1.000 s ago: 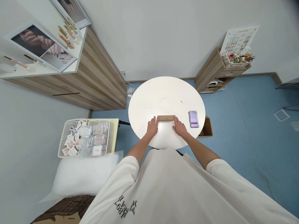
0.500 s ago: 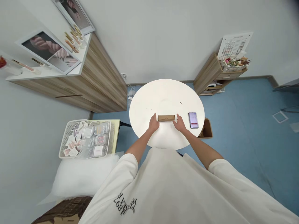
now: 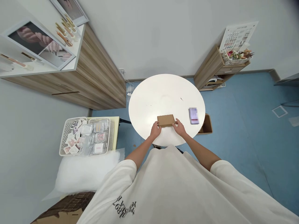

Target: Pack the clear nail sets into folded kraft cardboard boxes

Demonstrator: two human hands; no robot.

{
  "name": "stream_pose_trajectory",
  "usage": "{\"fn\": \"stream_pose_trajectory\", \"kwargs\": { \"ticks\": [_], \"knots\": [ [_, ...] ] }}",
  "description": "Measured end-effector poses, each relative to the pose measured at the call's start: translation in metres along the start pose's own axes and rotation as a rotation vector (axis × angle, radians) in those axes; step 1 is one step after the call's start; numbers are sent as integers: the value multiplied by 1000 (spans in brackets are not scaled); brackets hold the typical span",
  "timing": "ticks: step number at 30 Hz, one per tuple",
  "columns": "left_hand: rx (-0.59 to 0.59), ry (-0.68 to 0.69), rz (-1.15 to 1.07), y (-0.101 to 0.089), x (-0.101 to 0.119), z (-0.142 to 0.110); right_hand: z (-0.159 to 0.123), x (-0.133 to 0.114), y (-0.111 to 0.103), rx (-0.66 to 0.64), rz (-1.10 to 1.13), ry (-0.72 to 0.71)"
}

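Observation:
A small brown cardboard box (image 3: 166, 120), lid closed, is between my two hands near the front of the round white table (image 3: 163, 88). My left hand (image 3: 155, 129) grips its left end, thumb and fingers at the near corner. At the opposite end, my right hand (image 3: 179, 127) has its fingers on the right side of the box. The box's broad top faces up, and its underside is hidden. To the right of my right hand lies a phone (image 3: 193, 116) with a lit, blurred screen.
On the left, white baskets (image 3: 62, 137) hold clear plastic cases and cards, beside white wrapping sheets (image 3: 81, 172). A wooden cabinet (image 3: 102, 68) stands behind them. An open brown bin (image 3: 208, 124) sits right of the table, and a small wooden cabinet (image 3: 209, 67) stands at the back right.
The box has turned from showing a narrow side with a notch to showing its broad face. It is slightly nearer to me, with both hands still at its ends.

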State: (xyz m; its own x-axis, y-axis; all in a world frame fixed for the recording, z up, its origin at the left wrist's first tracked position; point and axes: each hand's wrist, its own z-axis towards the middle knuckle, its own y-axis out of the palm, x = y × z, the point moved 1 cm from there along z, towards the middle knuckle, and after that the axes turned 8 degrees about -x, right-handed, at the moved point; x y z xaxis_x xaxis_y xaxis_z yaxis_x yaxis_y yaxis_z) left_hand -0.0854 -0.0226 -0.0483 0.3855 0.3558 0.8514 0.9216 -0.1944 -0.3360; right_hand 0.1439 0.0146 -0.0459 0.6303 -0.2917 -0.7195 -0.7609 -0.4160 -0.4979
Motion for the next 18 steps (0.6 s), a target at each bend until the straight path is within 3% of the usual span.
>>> {"fn": "stream_pose_trajectory", "kwargs": {
  "ticks": [3, 8, 13, 18],
  "knots": [
    [-23, -51, -1, 7, -19, -8, -7, 16, 13, -51, -53, 46],
    [9, -122, 8, 6, -34, -5, -9, 25, 22, -4, -66, 83],
    [-10, -202, -63, 1, -30, 2, -8, 16, 20, 27, -6, 95],
    [-98, -187, -179, 0, -17, 3, -13, -2, 19, -84, 145, 59]
  ]
}}
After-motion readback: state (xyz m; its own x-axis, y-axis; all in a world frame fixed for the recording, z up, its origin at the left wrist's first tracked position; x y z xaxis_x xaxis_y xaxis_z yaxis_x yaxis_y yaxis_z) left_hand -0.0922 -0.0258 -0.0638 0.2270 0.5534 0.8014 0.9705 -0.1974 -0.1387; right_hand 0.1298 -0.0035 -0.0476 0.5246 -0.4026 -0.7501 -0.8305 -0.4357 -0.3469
